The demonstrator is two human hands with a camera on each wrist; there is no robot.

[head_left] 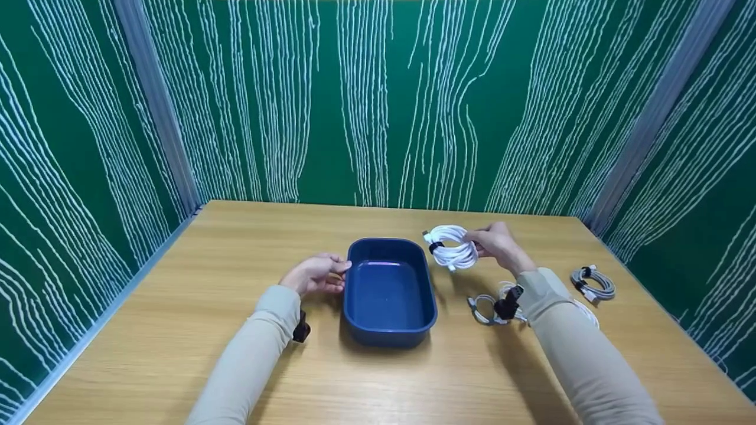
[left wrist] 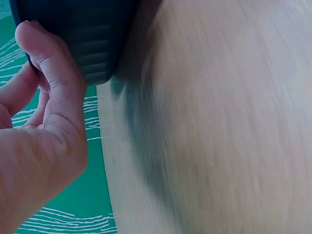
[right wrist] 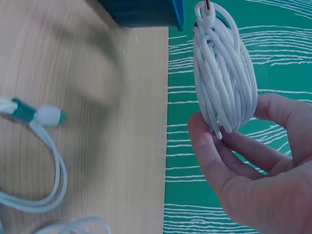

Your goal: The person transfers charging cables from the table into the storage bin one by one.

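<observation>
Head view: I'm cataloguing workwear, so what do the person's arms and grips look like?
The left sleeve and right sleeve are plain pale beige with wide cuffs. The left grip and right grip are ungloved. A small black device sits at each wrist.

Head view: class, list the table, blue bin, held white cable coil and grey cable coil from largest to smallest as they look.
1. Table
2. Blue bin
3. White cable coil
4. Grey cable coil
</observation>
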